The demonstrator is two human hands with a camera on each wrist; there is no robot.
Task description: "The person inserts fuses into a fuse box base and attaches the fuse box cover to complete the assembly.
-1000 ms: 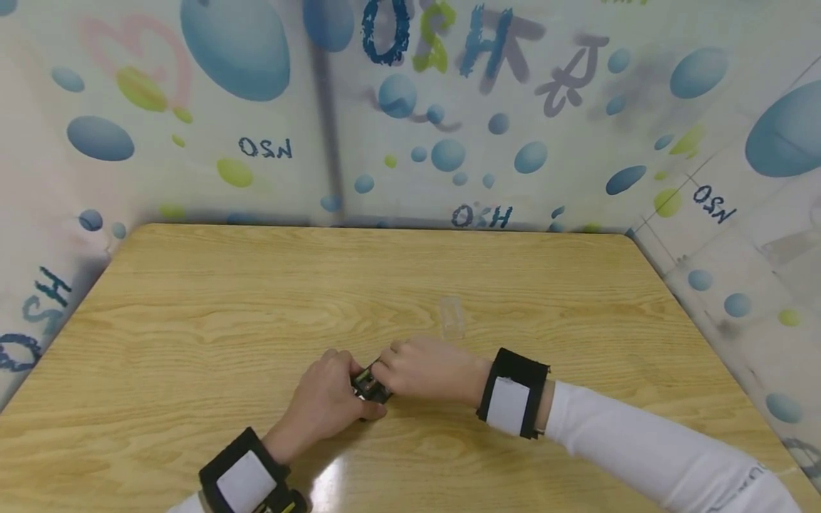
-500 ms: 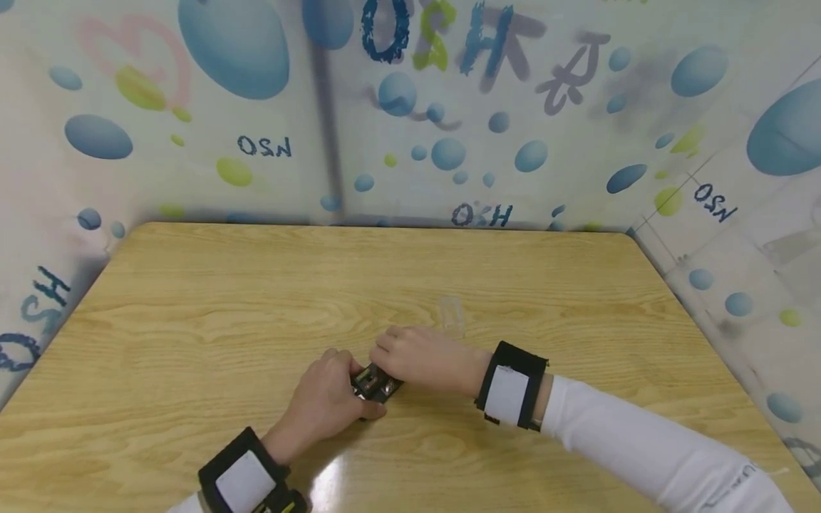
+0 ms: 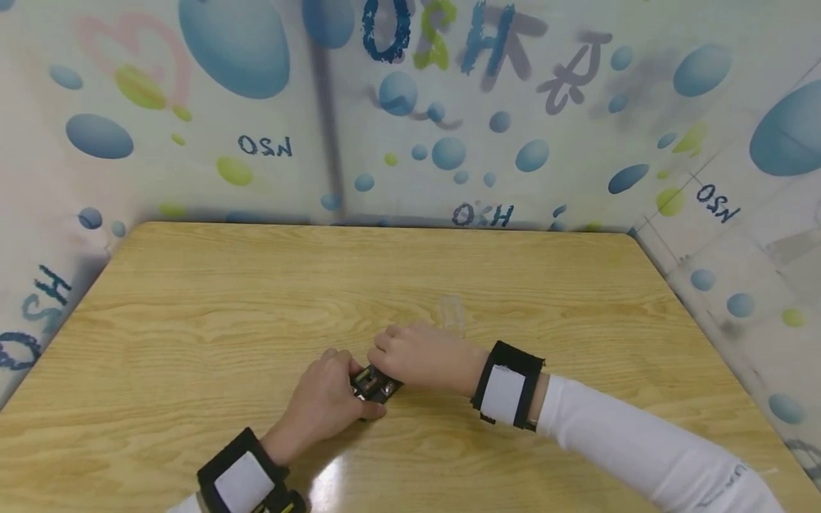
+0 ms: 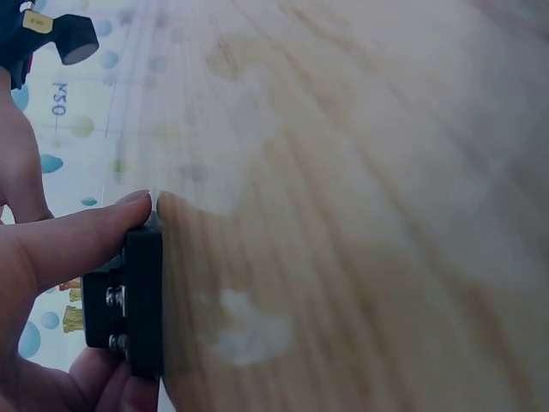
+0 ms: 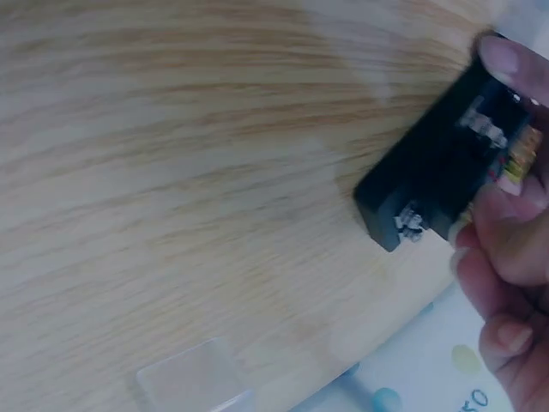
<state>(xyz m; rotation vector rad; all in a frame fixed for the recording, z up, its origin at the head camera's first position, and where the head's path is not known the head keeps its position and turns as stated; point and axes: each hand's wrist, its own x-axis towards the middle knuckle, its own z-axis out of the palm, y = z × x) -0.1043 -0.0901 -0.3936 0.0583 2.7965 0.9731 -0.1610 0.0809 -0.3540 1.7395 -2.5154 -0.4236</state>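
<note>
Small black block (image 3: 374, 384) with metal screws sits flat on the wooden table (image 3: 192, 320), near its front edge. Left hand (image 3: 327, 399) fingers clamp its sides; right hand (image 3: 420, 356) fingertips pinch the far end. Clear plastic piece (image 3: 452, 315) lies just beyond.

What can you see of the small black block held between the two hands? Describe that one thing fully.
The small black block is a dark, boxy part that looks like plastic, with silvery screw heads and yellowish metal bits on its upper face. It rests on the wooden table, near its front edge. The left hand holds it by thumb and fingers on one side; the right hand grips it from the other. Its underside is hidden.
</note>
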